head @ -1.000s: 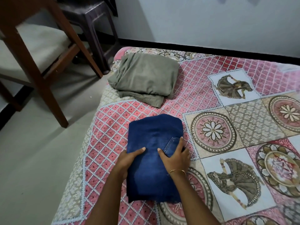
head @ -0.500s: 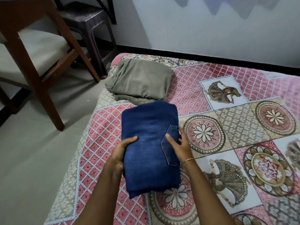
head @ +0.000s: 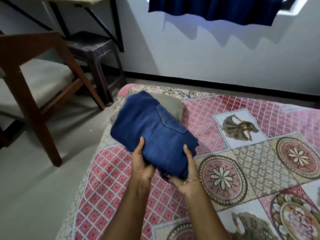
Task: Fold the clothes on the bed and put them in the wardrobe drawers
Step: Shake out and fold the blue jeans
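Folded blue jeans (head: 152, 130) with a back pocket facing up are lifted off the bed, held from below at their near end. My left hand (head: 141, 165) grips the near left edge, thumb on top. My right hand (head: 187, 168) grips the near right edge, thumb on top, a thin gold bracelet at the wrist. The jeans' far end is over a folded olive-grey garment (head: 174, 105), which lies at the bed's far left corner and is mostly hidden behind them. The bed (head: 242, 161) has a pink, patterned quilt.
A wooden chair (head: 34, 73) with a pale cushion stands on the floor left of the bed. A dark plastic stool (head: 94, 54) sits behind it under a table. A dark blue curtain (head: 216, 9) hangs on the far wall.
Both hands lifted the folded jeans off the quilt and carried them away from me, over the olive-grey garment. The view tilted up, showing more wall and the curtain.
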Demonstrator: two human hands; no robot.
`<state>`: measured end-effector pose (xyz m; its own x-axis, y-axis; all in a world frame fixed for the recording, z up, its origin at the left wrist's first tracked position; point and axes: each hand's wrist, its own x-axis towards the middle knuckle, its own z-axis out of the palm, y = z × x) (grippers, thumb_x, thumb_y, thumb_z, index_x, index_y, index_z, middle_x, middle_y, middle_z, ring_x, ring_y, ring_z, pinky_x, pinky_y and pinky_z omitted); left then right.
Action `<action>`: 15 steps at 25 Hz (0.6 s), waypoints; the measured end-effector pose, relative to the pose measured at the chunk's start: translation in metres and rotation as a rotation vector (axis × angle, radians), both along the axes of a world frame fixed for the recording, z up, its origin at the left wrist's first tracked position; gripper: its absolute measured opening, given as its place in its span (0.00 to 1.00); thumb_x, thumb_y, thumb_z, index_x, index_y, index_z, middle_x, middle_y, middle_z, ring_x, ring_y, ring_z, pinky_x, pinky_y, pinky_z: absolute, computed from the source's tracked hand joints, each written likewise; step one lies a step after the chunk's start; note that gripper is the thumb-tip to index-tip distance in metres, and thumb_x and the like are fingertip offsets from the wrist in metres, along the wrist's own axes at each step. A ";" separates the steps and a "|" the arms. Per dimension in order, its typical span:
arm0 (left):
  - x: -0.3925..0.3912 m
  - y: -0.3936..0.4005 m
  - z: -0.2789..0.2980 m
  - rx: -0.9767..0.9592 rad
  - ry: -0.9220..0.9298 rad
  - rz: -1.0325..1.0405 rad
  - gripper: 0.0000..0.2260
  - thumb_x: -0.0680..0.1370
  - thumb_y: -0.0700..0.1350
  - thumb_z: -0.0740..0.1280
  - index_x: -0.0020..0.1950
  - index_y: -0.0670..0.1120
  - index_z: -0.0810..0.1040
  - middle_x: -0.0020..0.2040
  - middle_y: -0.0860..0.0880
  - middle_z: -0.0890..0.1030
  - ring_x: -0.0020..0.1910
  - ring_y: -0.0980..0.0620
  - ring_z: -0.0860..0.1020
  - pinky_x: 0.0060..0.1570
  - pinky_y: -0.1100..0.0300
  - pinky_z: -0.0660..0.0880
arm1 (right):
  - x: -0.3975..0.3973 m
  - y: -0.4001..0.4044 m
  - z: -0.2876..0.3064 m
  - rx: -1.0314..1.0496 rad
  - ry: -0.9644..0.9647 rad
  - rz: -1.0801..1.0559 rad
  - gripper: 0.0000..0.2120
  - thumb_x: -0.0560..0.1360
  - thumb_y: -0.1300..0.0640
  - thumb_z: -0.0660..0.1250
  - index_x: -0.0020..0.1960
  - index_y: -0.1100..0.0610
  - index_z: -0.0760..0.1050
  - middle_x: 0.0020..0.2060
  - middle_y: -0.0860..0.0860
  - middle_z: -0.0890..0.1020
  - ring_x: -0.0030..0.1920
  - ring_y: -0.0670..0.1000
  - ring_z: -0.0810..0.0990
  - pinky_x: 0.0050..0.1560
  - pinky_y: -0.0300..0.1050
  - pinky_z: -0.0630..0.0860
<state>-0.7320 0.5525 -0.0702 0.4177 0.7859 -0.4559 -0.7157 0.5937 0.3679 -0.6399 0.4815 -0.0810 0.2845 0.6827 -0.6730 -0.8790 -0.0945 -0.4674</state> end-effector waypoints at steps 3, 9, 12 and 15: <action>0.021 0.046 0.000 0.063 0.016 -0.020 0.15 0.78 0.47 0.62 0.61 0.41 0.76 0.58 0.43 0.81 0.56 0.46 0.79 0.56 0.50 0.74 | 0.026 0.047 0.009 0.069 -0.059 -0.040 0.16 0.74 0.55 0.66 0.60 0.60 0.75 0.50 0.57 0.83 0.49 0.56 0.81 0.45 0.51 0.81; 0.051 0.159 -0.050 0.014 0.123 -0.075 0.23 0.74 0.47 0.67 0.68 0.40 0.71 0.65 0.41 0.75 0.61 0.45 0.75 0.64 0.45 0.69 | 0.089 0.174 -0.017 0.016 -0.523 -0.054 0.24 0.74 0.61 0.69 0.67 0.56 0.68 0.59 0.55 0.78 0.53 0.56 0.80 0.44 0.48 0.80; 0.052 0.161 -0.099 -0.095 0.232 -0.035 0.16 0.78 0.40 0.65 0.66 0.41 0.72 0.65 0.42 0.75 0.56 0.48 0.77 0.52 0.54 0.79 | 0.104 0.196 -0.064 -0.141 -0.611 0.019 0.23 0.74 0.64 0.68 0.68 0.60 0.68 0.60 0.58 0.77 0.51 0.54 0.78 0.42 0.45 0.78; 0.053 0.159 -0.131 -0.117 0.317 -0.040 0.18 0.76 0.38 0.67 0.66 0.39 0.72 0.64 0.42 0.76 0.55 0.50 0.78 0.45 0.59 0.80 | 0.112 0.197 -0.106 -0.236 -0.636 0.022 0.21 0.75 0.64 0.67 0.67 0.61 0.70 0.60 0.57 0.78 0.51 0.53 0.78 0.42 0.42 0.79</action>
<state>-0.6793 0.7112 -0.2015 0.2703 0.7062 -0.6543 -0.5514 0.6707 0.4961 -0.5282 0.6782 -0.1869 0.6621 0.5485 -0.5106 -0.4361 -0.2721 -0.8578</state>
